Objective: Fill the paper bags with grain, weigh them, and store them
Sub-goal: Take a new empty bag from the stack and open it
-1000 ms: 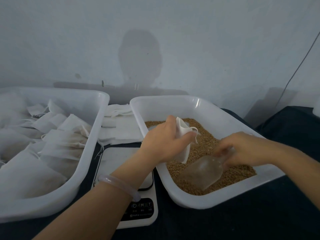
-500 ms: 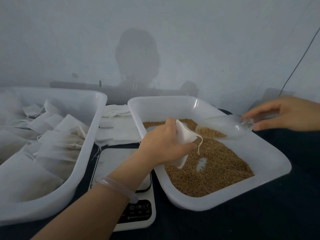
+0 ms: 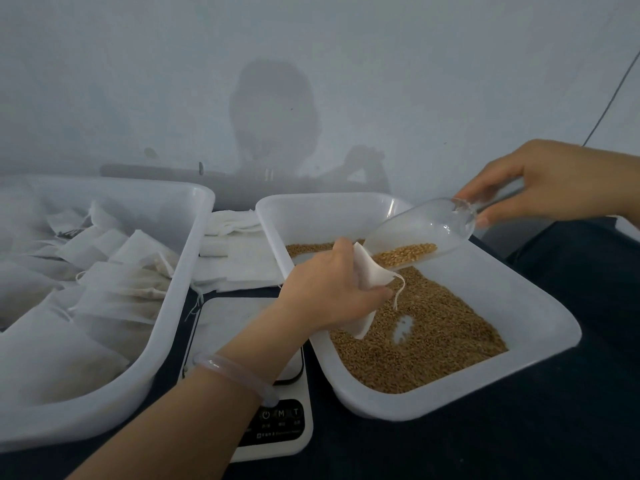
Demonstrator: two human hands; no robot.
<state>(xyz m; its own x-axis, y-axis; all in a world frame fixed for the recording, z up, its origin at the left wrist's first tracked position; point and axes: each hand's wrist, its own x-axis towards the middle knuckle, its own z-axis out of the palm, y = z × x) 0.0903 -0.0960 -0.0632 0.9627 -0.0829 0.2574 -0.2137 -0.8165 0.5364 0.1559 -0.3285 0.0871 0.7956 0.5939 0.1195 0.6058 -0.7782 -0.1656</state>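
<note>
1. The paper bag [image 3: 371,276] is thin, light and soft. I judge it will fold under the grain, so the place to take it is the rim of its mouth, not the body.
2. My left hand [image 3: 332,289] pinches the bag there with curled fingers, above the grain tray [image 3: 540,306].
3. My right hand [image 3: 554,185] grips the handle of the clear scoop [image 3: 426,226]. The scoop is tilted, with its lip at the bag's mouth.
4. The grain [image 3: 405,254] in the scoop is loose and runs easily, so a fast pour could spill.
5. The grain tray holds a shallow bed of grain with one bare spot.
6. The left tray [image 3: 86,422] holds many white bags [image 3: 121,282], and some look filled.
7. The scale [image 3: 277,422] stands between the trays.
</note>
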